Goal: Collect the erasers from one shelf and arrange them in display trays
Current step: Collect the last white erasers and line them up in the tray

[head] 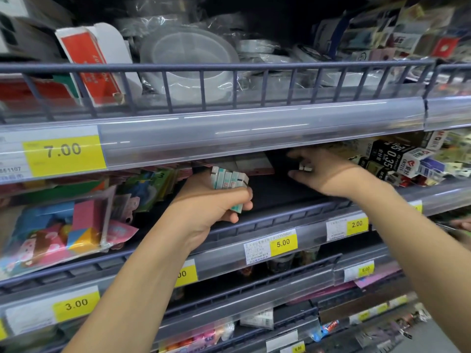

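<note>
Forearms: mine, low in frame, reaching up to the middle shelf (267, 197).
Left hand (216, 207): clutching a stack of erasers (228, 179), centre frame.
Right hand (328, 171): pinching small erasers (305, 168), centre right.
Risk: overfull left fist could spill erasers behind the rail (280, 220).

The yellow price tag (64, 154) on the upper clear shelf strip reads "7.00", with "1107" printed on the white label (11, 169) just left of it. On the middle shelf strip, yellow tags read "5.00" (283, 242) and "2.00" (357, 224). Lower left, a yellow tag reads "3.00" (76, 303). The black and white lead-refill box (390, 155) on the right carries "0.35".
</note>
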The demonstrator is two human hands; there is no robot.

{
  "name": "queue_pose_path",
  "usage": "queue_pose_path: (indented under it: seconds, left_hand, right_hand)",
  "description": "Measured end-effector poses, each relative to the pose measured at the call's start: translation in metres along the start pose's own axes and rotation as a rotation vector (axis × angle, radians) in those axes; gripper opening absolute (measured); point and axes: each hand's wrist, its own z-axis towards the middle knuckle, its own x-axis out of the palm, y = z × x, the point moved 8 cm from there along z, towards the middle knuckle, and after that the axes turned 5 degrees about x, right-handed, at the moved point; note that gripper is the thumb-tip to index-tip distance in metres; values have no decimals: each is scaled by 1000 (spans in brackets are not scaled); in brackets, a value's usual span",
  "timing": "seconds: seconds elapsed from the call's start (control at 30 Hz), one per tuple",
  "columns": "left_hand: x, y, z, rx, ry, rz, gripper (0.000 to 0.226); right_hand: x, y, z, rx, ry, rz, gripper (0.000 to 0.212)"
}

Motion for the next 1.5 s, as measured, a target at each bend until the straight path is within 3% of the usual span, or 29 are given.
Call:
queue_pose_path:
  seconds: [0.17,0.4,0.57,0.67,0.73,0.83,0.97,1.13,1.3,1.5]
  left_hand:
    - [0,-3,-2,24,-13,49,15]
    - [-2,-3,-2,39,-31,102,17]
    - [-4,-7,-3,77,-20,130,18]
    - [-7,-18,-14,161,11,177,31]
    - [-9,-25,-26,199,55,160,23]
    - [-10,-33,-49,253,144,78,11]
    - [-17,-16,-82,246,213,-23,25]
    - [-33,55,-123,57,249,-63,31]
    - [-52,157,-159,-241,211,-81,32]
    - [-89,273,-215,-545,170,4,57]
  right_hand:
    - [15,-48,30,140,154,-284,55]
    - [12,-49,34,143,129,-155,33]
    - [1,-29,12,116,3,123,15]
    - [-17,0,-22,15,-136,559,18]
    - [-27,20,-53,-56,-185,761,15]
    - [-24,46,-98,-120,-178,907,19]
    - [13,63,-148,-124,-148,994,17]
    - [96,57,-208,51,-61,1091,17]
    - [203,39,-275,386,50,1121,12]
    - [299,20,-361,768,219,1073,11]
